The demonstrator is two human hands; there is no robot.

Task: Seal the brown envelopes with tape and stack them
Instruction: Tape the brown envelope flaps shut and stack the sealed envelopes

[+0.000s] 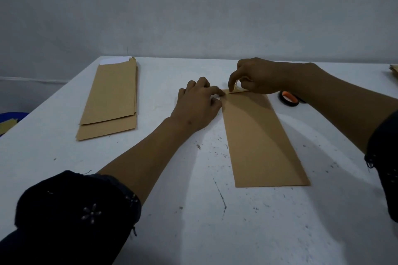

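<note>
Taping down the flap of a brown envelope (pixel 258 135) at its far end.

I see the envelope lying flat on the white table (pixel 172 211), long side running away from me, with the folded flap at the far edge so both hands can reach it. My left hand (pixel 197 107) has its fingers curled at the flap's left corner, I judge to pin the tape's start. My right hand (pixel 256 78) grips a small clear tape roll (pixel 239 84), index finger pointing down onto the flap, probably to lay the strip across; the tape itself is too faint to make out. A black and orange roll (pixel 288 98) waits just beside the envelope. The stack of envelopes (pixel 109 99) sits well apart at left.
</note>
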